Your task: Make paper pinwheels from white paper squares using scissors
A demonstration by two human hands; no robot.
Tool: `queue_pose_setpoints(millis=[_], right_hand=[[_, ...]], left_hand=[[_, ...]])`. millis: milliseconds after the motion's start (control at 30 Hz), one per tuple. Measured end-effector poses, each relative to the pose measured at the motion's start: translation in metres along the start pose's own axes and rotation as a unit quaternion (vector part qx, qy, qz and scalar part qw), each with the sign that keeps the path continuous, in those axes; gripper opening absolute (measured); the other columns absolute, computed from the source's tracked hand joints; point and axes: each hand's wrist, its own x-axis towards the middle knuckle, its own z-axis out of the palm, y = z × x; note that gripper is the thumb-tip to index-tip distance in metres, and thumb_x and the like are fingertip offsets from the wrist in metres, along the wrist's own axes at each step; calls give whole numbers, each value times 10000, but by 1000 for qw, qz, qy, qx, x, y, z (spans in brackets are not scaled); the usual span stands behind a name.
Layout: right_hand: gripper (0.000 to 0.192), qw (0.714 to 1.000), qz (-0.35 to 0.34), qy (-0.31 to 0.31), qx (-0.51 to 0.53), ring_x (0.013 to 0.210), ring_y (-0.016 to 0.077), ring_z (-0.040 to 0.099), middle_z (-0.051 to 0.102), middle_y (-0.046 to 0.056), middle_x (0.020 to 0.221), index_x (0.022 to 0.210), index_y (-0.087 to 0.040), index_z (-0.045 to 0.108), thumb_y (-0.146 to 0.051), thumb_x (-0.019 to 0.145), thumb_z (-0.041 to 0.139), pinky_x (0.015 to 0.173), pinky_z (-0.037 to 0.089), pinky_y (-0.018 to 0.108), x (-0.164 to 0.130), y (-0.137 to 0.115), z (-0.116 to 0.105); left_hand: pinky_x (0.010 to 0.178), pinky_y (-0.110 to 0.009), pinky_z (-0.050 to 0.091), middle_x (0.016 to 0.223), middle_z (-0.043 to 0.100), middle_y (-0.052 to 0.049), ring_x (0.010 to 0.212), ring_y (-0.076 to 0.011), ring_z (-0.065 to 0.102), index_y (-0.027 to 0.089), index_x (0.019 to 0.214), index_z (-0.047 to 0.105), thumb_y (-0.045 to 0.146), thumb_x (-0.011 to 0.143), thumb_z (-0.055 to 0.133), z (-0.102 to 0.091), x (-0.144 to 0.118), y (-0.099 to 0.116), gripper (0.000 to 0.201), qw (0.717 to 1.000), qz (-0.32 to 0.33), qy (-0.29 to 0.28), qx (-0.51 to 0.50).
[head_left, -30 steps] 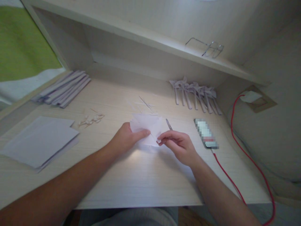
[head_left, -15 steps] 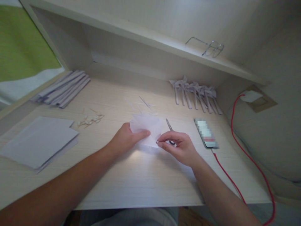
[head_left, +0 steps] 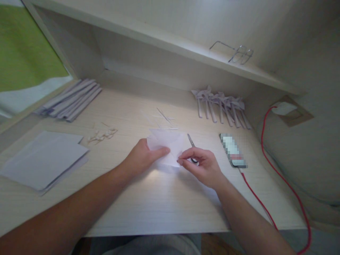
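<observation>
My left hand point(head_left: 140, 156) lies on the desk point(head_left: 164, 202) with its fingers curled and the thumb stretched out, pressing down the near left part of a folded sheet of white paper point(head_left: 168, 143). That paper lies flat at the middle of the desk, between both hands. My right hand point(head_left: 203, 164) is partly closed, thumb and forefinger pinched together on the paper's near right corner. Small scissors point(head_left: 190, 141) lie just beside this hand, their handles partly hidden under its fingers; I cannot tell whether the hand touches them.

Far left I see a stack of paper sheets point(head_left: 44, 159), with rolled paper sticks point(head_left: 73, 100) behind it and little scraps point(head_left: 102, 135) nearer the middle. To the right stand a row of paper pinwheels point(head_left: 221, 106), a phone point(head_left: 233, 150) and its red cable point(head_left: 268, 148).
</observation>
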Motion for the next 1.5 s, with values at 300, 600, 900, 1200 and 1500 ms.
queue_pose_setpoints(millis=[300, 600, 900, 1200, 1500], right_hand=[[119, 998, 3, 24, 53, 701, 135, 623, 667, -3, 771, 830, -205, 651, -169, 816, 764, 646, 512, 265, 0, 2, 5], [104, 997, 4, 10, 77, 752, 148, 662, 684, 9, 805, 837, -206, 614, -152, 863, 698, 701, 530, 284, 0, 1, 4], [106, 998, 39, 34, -25, 689, 144, 596, 635, 0, 769, 871, -210, 595, -284, 906, 663, 630, 453, 270, 4, 8, -4], [297, 871, 290, -62, -393, 626, 198, 593, 707, 66, 696, 711, -208, 725, -500, 759, 742, 546, 300, 303, 13, 19, -55], [165, 874, 300, -68, -377, 571, 188, 570, 674, 54, 606, 654, -203, 717, -357, 707, 697, 523, 286, 306, 13, 22, -48]], left_hand=[[833, -385, 550, 1054, 790, -111, 959, -305, 714, 136, 1077, 762, 397, 772, 761, 0, 0, -2, 401, 1000, 9, 0, 20], [805, -379, 539, 1034, 793, -115, 905, -291, 718, 124, 1055, 771, 425, 779, 768, 1, 0, -4, 408, 1000, -4, 14, 14], [734, -339, 537, 949, 804, -101, 835, -274, 728, 124, 950, 781, 379, 751, 776, 4, -3, 6, 324, 998, -22, 53, -5], [833, -378, 557, 1052, 788, -145, 929, -308, 735, 125, 1025, 755, 348, 705, 832, 0, 6, -4, 398, 983, -18, 82, -166], [790, -366, 562, 1029, 785, -127, 890, -288, 733, 131, 997, 760, 328, 691, 843, -3, 7, 0, 373, 977, -10, 97, -191]])
